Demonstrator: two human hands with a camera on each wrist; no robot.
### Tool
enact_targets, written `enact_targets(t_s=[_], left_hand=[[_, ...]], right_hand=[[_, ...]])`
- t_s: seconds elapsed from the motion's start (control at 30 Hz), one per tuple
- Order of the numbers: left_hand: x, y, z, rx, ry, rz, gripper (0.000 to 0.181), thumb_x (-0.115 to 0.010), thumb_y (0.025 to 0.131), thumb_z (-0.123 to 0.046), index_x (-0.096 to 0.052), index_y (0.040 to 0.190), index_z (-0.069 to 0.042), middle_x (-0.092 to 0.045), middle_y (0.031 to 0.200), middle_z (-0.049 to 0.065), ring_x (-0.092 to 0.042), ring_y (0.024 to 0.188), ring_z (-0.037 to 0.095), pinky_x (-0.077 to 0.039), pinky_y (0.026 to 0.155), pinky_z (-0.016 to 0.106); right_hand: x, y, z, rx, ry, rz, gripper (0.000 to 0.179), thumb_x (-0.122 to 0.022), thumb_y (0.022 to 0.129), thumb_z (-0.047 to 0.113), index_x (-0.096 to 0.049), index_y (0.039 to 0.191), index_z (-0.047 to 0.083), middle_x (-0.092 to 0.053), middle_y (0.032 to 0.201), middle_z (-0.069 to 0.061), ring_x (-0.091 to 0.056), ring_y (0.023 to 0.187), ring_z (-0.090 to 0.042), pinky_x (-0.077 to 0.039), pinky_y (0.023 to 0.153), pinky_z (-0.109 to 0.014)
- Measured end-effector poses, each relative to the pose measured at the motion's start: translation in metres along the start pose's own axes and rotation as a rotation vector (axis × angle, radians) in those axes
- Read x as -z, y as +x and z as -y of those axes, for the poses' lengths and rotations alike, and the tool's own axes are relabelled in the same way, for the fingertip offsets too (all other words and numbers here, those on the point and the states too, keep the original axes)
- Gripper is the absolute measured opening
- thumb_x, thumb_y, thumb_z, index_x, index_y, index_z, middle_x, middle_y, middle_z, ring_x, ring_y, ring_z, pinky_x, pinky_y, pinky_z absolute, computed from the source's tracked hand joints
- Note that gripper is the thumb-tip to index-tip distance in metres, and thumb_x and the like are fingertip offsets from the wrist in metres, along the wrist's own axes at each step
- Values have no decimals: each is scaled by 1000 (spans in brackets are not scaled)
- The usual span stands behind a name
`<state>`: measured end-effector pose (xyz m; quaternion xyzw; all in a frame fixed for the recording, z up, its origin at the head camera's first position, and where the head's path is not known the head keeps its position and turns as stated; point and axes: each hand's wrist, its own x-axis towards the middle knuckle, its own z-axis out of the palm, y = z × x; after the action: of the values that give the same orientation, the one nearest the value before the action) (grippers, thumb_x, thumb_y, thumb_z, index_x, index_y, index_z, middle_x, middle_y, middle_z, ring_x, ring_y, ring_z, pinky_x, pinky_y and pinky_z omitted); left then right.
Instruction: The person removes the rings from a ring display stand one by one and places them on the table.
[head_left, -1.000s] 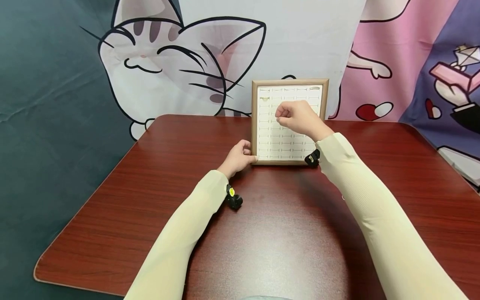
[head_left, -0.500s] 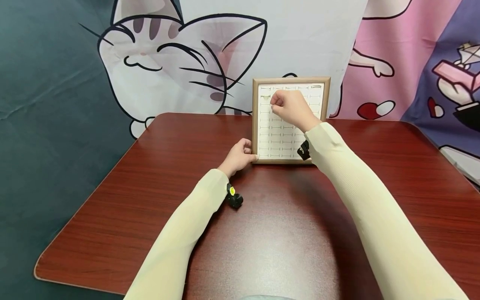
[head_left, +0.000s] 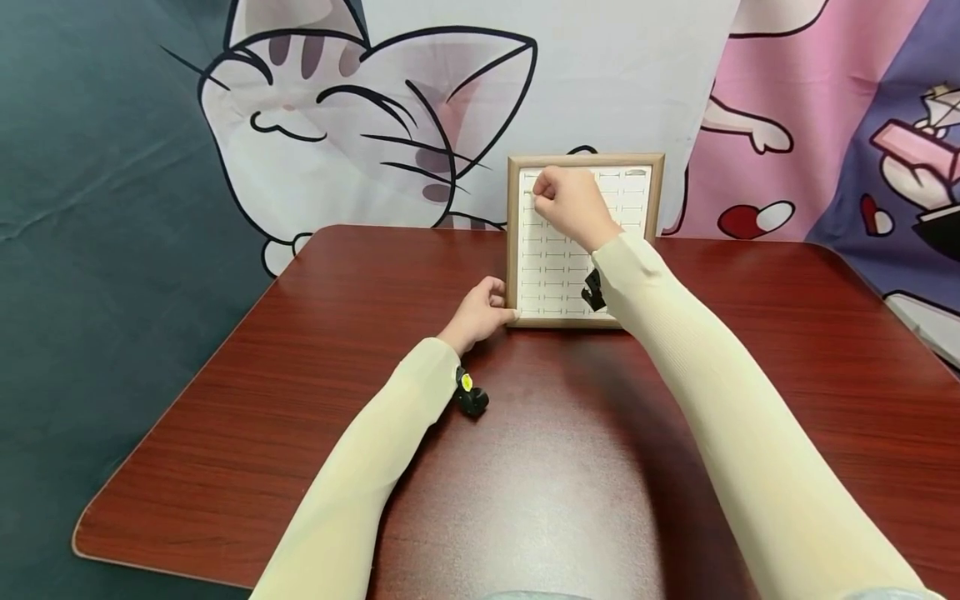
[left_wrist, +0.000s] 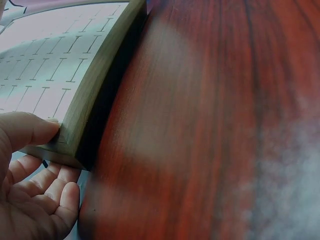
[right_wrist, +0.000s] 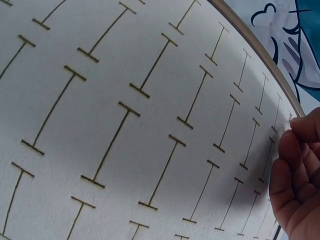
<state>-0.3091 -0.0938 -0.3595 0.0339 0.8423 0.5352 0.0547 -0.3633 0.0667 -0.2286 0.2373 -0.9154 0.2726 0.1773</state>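
Observation:
A wood-framed white display board (head_left: 551, 250) with rows of I-shaped slits stands upright on the table. My left hand (head_left: 480, 315) grips its lower left corner. In the left wrist view, the thumb (left_wrist: 35, 131) lies on the front and the other fingers are curled below and behind. My right hand (head_left: 573, 204) is at the board's upper left, thumb and fingertips drawn together. At those fingertips is a small gold-coloured piece of jewellery (right_wrist: 290, 118) in the second row, mostly hidden by the hand. A similar small piece (head_left: 636, 172) sits in the top right slot.
The board stands near the far edge of a dark red wooden table (head_left: 525, 433). Behind hangs a cloth backdrop with a cartoon cat (head_left: 285, 167). Small black cameras (head_left: 472, 398) are worn at the wrists.
My right hand has moved left and up across the board to the second-row gold piece, now largely covering it. The left hand keeps its grip on the corner.

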Motion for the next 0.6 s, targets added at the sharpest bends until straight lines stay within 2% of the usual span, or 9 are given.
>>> enact_targets(t_s=[0.23,0.6], left_hand=[[0,-1,-1,-2,11,-1,45,-69,77,-9,-45,115,-6,-58,106,14,-51,95,20,-43,77,28],[0,-1,-1,5,-11,3,44,-69,77,-8,-45,114,-5,-59,106,14,-53,93,19,-44,73,25]], right_hand=[[1,5,0,-6,-31,-21,16,-49,83,8,-63,90,1,-66,85,-13,-57,72,-22,-45,68,-30],[2,11,3,-26,-52,48,17,-50,82,7,-61,93,0,-64,90,-13,-56,77,-23,-45,74,-32]])
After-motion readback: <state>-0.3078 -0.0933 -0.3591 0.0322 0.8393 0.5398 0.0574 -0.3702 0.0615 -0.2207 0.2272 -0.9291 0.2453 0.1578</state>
